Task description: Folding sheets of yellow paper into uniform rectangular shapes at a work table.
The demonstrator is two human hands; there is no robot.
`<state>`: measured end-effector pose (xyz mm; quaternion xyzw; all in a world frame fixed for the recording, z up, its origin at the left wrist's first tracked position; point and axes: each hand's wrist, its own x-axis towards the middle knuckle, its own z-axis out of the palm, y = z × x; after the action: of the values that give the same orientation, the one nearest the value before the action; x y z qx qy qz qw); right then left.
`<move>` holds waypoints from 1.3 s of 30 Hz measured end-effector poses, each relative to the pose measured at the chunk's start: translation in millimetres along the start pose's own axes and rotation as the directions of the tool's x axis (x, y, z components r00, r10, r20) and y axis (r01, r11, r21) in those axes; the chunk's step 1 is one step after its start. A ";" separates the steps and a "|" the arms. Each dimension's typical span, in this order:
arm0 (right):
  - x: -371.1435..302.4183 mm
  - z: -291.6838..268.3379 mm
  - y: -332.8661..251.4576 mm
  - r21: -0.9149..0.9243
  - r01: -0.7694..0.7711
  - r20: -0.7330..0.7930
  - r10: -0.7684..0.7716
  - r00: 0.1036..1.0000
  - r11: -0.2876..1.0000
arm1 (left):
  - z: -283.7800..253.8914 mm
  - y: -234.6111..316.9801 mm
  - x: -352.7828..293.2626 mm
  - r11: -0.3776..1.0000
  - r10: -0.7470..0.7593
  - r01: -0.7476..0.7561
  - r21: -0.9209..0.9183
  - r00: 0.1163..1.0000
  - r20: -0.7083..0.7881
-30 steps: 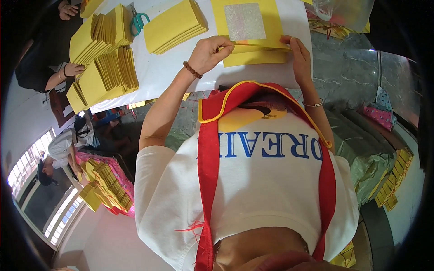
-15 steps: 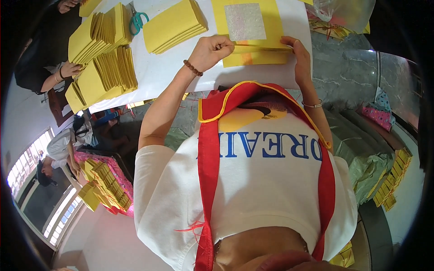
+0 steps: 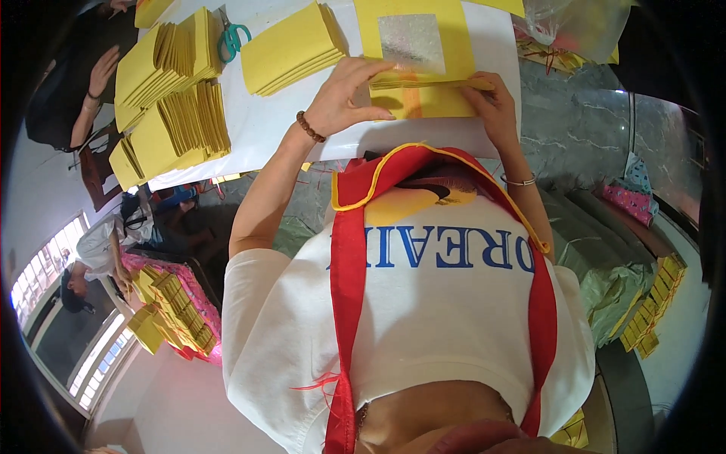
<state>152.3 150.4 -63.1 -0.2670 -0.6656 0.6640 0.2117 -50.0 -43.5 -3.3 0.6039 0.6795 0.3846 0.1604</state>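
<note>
A yellow paper sheet (image 3: 456, 45) with a silvery rectangular patch (image 3: 411, 44) lies before me on the white table. Across its near part runs a narrow folded band (image 3: 423, 85), with an orange streak beneath it. My left hand (image 3: 344, 97) is at the band's left end, thumb and fingers apart, the fingertips over the paper. At the other end, my right hand (image 3: 495, 106) pinches the band between thumb and fingers. A stack of folded yellow paper (image 3: 291, 49) lies just left of the sheet.
Teal-handled scissors (image 3: 233, 39) lie beside fanned piles of folded yellow paper (image 3: 178, 113) at the left. A co-worker's hand (image 3: 103, 72) is raised next to them. Another person (image 3: 102, 246) sits farther off by bundled yellow paper (image 3: 178, 310). A clear plastic bag (image 3: 575, 26) is at the right.
My left hand has opened from a closed grip at the band's left end. My right hand has shifted slightly nearer, still pinching. The co-worker's hand has lifted off the piles.
</note>
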 end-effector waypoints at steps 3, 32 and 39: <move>3.1 -4.4 3.8 0.064 -0.051 0.043 0.049 0.998 0.997 | 8.3 -17.8 -1.9 0.972 0.019 -0.018 0.236 1.000 -0.003; 17.1 17.4 -45.8 -0.386 -0.037 -0.046 0.021 0.999 0.922 | 42.8 -39.1 7.4 0.792 -0.597 0.531 -0.300 0.777 -0.200; 23.8 19.4 -29.4 -0.425 -0.037 -0.111 -0.011 0.994 0.904 | 37.3 -39.0 14.8 0.645 -0.718 0.623 -0.442 0.692 -0.073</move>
<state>119.5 151.3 -36.0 -0.3476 -0.7800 0.4881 0.1804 -55.0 -16.3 -52.0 0.2112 0.7804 0.4921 0.3228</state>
